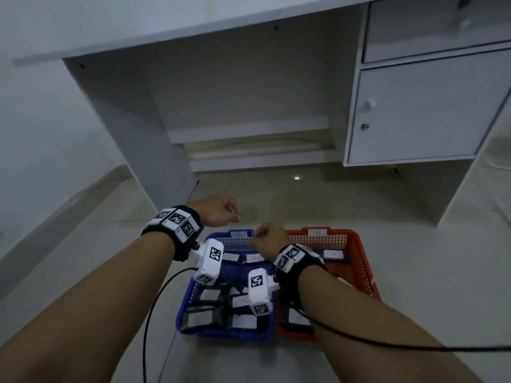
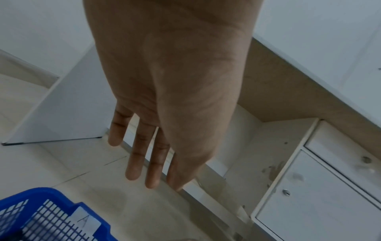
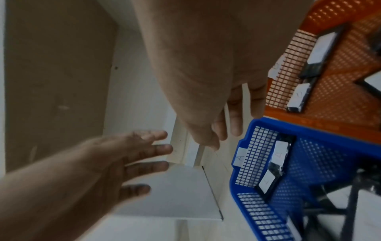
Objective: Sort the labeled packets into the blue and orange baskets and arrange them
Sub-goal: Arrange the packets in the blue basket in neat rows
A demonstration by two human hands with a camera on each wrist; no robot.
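A blue basket [image 1: 224, 335] and an orange basket [image 1: 343, 231] stand side by side on the floor. Several black packets with white labels [image 1: 210, 295] lie in the blue basket, and a few more [image 1: 333, 255] lie in the orange one. My left hand [image 1: 219, 214] hovers past the blue basket's far left corner, its fingers [image 2: 132, 169] straight and empty. My right hand [image 1: 269, 239] hangs over the far rim where the baskets meet, its fingers [image 3: 235, 124] relaxed and holding nothing. The blue basket [image 3: 268, 124] carries a tag marked A [image 3: 240, 157].
A white desk rises behind the baskets, with a side panel [image 1: 132, 128] on the left and a drawer and cupboard door [image 1: 414, 114] on the right. Pale floor tiles [image 1: 290, 194] stretch under the desk. Black cables [image 1: 150, 308] trail from both wrists.
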